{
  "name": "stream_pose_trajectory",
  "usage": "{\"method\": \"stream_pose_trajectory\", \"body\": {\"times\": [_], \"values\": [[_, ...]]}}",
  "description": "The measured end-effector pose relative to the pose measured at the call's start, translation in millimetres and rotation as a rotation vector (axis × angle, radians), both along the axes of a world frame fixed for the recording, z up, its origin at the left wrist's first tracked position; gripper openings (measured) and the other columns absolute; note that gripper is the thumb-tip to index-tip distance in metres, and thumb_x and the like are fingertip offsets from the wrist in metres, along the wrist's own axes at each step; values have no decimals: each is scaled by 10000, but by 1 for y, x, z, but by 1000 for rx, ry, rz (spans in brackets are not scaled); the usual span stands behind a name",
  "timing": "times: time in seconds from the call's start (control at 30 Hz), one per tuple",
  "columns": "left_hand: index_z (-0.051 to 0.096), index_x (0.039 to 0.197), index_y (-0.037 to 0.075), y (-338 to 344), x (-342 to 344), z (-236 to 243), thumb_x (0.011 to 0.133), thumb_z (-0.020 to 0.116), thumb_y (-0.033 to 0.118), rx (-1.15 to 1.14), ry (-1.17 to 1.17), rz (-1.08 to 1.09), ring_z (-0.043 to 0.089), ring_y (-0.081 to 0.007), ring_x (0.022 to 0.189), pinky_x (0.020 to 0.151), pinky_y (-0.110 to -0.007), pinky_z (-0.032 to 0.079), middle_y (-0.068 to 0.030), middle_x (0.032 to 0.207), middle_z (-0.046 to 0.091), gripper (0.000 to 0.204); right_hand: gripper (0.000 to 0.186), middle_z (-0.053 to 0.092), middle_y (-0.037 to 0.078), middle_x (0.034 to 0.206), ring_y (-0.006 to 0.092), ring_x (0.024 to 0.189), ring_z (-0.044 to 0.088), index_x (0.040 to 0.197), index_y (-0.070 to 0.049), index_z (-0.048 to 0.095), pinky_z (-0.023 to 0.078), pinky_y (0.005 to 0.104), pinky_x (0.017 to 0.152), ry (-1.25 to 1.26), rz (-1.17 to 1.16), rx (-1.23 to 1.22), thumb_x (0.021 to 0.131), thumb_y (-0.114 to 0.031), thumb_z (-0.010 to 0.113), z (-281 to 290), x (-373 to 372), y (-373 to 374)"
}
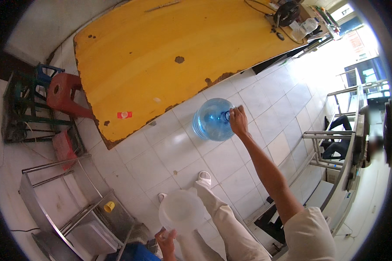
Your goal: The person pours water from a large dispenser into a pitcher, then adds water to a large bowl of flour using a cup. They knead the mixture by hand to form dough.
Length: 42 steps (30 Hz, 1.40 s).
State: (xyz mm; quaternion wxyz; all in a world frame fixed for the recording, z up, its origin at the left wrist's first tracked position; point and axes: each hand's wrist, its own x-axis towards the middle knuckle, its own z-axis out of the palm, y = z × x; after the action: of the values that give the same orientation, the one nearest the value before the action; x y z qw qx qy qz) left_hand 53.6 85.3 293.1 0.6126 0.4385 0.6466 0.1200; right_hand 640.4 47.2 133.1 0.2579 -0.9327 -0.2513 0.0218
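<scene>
Frosted plastic nearest: held a pale tub [182,211] low over the trousers [228,222] with the left hand [166,240], pinching the near rim with thumb and curled fingers; could not tell how tightly, with some fingers hidden. Called, by judgement, for more fingers spread under the base and for a level rim, so as not to tip or twist. Just past the tub, saw a pale sandal [204,175] and, off to the left, a yellow cup [109,206] beside a metal frame [52,168]. Farther out, at full stretch of the right forearm [270,167], gripped a clear blue bottle [211,122] at the neck with the right hand [238,119], closed firmly, over the tiles [174,145] just off the near edge of the yellow worktop [161,56]. Could not tell whether touching the floor. Probably best managed with fingers wrapped fully round the neck, with elbow tucked in to ease the load, and well clear of the worktop's chipped near edge. Noticed a red sticker [124,115] by the near left corner, a red stool [63,93] beyond the left edge and, farthest, a dark round object [287,13] toward the right end.
</scene>
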Motion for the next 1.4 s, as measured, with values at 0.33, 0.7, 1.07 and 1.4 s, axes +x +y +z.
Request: {"method": "stream_pose_trajectory", "body": {"times": [0.33, 0.7, 1.07, 1.4], "values": [[442, 1220, 38, 3, 37, -7, 738, 858, 75, -103, -62, 160, 588, -211, 827, 709, -371, 491, -134, 1001, 626, 638, 458, 659, 215, 1115, 413, 1057, 638, 1003, -34, 704, 521, 530, 915, 84, -20, -260, 1025, -430, 476, -60, 36, 29], [512, 1080, 35, 8, 100, 17, 741, 854, 93, 21, 46, 120, 563, -177, 772, 701, -360, 475, -83, 918, 622, 486, 634, 715, 241, 1076, 415, 1043, 678, 977, -11, 760, 527, 522, 936, 249, -103, -367, 1035, -531, 402, -47, 55, 45], [607, 1177, -63, -8, 132, 19, 845, 824, 57, -156, -203, 394, 639, -159, 814, 731, -302, 533, -127, 1039, 687, 415, 397, 642, 162, 1293, 382, 1206, 599, 1240, -140, 668, 487, 527, 986, 214, -187, -443, 964, -409, 572, -89, 53, 34], [727, 879, 11, 22, 122, 12, 927, 710, 170, -85, -197, 211, 562, -72, 679, 626, -251, 428, 14, 716, 663, 167, 113, 701, 93, 1012, 222, 999, 649, 948, -12, 644, 501, 361, 880, 899, 245, 497, 1006, -62, 561, 23, -176, -69]]}}
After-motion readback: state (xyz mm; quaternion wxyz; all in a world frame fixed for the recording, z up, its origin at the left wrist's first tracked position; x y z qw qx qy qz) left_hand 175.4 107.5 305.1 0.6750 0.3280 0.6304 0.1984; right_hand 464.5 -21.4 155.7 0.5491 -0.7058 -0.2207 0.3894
